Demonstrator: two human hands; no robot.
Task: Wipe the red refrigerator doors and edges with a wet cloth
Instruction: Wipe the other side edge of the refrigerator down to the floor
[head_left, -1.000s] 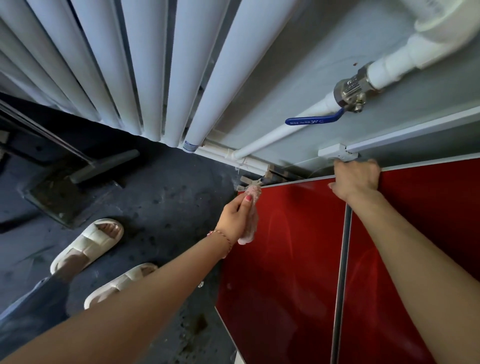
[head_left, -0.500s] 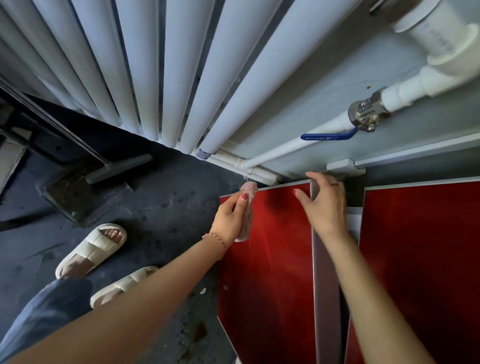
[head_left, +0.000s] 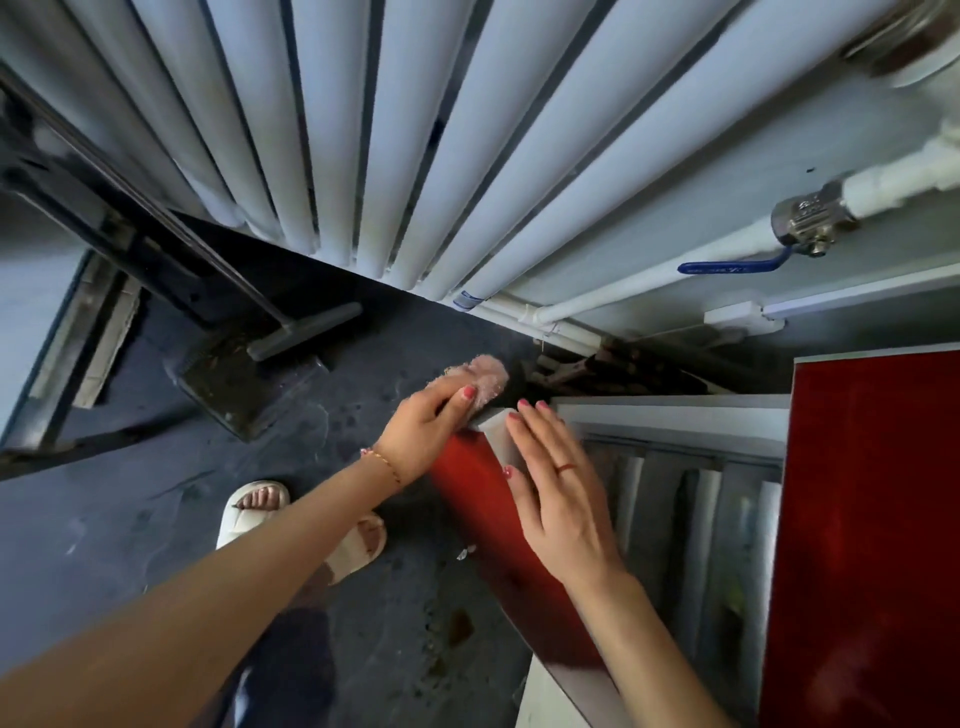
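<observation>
Here the left hand (head_left: 426, 431) holds a pink cloth (head_left: 480, 379) against the top corner of the open red refrigerator door (head_left: 498, 540), fingers curled over the cloth and thumb pressing it down – the fluffy wad sticks out past the fingertips, over the dark floor (head_left: 130, 519). A thin bracelet sits on that wrist. The right hand (head_left: 558, 499) lies flat along the door's pale inner edge, fingers straight and close together, fingertips near the top corner just beside the cloth; a red ring shows on one finger. The door stands swung out toward the person, its glossy red face turned left and its white edge facing up. Behind it the refrigerator interior (head_left: 675, 493) shows pale shelves or door bins, too blurred to tell what they hold. The second red door (head_left: 872, 519) stays shut on the right, its face filling the lower right corner.

Above, a white column radiator (head_left: 389, 130) runs along the grey wall, and a white pipe carries a metal valve with a blue lever handle (head_left: 727, 267). A white cable trunking strip (head_left: 743, 317) crosses the wall just over the fridge top. On the floor to the left lie a dustpan (head_left: 244, 384) with a grey-handled tool across it – and the person's feet in cream slippers (head_left: 254, 512), partly hidden by the left forearm.
</observation>
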